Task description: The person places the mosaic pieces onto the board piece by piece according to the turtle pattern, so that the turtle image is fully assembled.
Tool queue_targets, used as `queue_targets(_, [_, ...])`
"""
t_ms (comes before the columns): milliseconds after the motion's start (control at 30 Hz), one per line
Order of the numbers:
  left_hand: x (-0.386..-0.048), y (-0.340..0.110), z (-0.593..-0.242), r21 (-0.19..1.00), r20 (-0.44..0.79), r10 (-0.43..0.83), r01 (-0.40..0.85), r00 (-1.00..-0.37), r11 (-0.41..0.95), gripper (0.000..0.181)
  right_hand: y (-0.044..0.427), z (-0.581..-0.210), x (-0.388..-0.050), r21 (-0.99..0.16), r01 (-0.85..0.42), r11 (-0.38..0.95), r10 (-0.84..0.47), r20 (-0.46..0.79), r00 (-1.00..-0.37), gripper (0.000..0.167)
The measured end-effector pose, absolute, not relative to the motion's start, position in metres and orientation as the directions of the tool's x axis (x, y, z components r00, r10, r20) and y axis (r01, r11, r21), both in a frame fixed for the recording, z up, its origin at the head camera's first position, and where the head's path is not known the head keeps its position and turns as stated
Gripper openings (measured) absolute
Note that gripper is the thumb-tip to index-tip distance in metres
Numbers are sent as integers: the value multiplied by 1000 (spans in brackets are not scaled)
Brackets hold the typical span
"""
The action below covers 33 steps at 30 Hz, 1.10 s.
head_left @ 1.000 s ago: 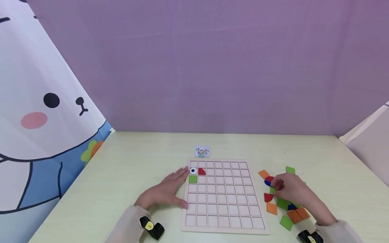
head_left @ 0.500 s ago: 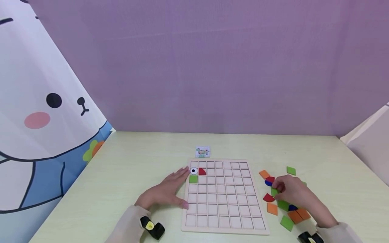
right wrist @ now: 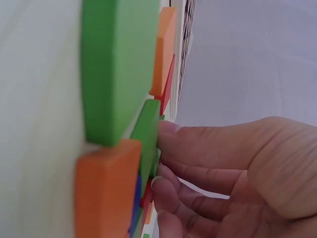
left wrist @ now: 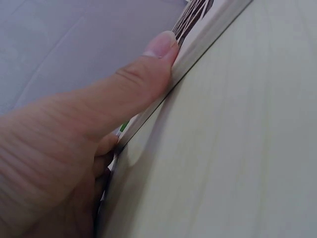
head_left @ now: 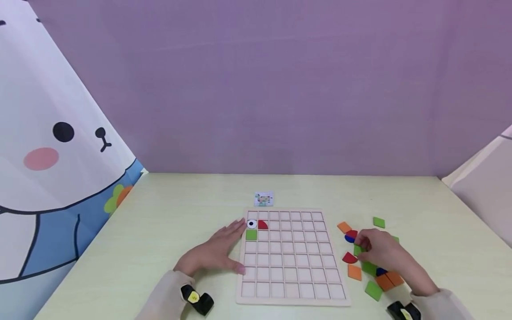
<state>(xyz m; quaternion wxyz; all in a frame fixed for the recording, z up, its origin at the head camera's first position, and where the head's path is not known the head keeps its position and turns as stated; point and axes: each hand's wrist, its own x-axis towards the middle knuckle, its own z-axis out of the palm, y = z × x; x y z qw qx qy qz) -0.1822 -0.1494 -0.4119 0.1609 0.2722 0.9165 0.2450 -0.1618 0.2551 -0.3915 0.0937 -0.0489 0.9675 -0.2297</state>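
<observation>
A pale gridded board (head_left: 294, 301) lies on a light table (head_left: 192, 200), an eye disc (head_left: 251, 224), red quarter-round (head_left: 262, 225) and green square (head_left: 251, 234) set near its far left corner. The left hand (head_left: 214, 253), fingers outspread, touches its left edge. To the right, the right hand (head_left: 382, 248) bends its fingers over loose coloured tiles (head_left: 368, 268); whether it grips one cannot be told. Beyond the board lies a small printed card (head_left: 264, 198).
</observation>
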Motion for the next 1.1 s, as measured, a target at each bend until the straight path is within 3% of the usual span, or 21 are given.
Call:
queue_targets(367, [-182, -154, -414, 529, -160, 577, 424, -801, 736, 114, 250, -393, -159, -495, -71, 866, -157, -134, -979, 28])
queue_targets(700, [-183, -151, -413, 538, -149, 590, 435, -794, 722, 114, 254, -391, -159, -524, -69, 849, -150, -112, -982, 17])
queue_targets(1100, [-184, -150, -415, 535, -152, 587, 433, -795, 726, 114, 252, -385, -159, -515, -67, 855, -136, -97, -986, 18])
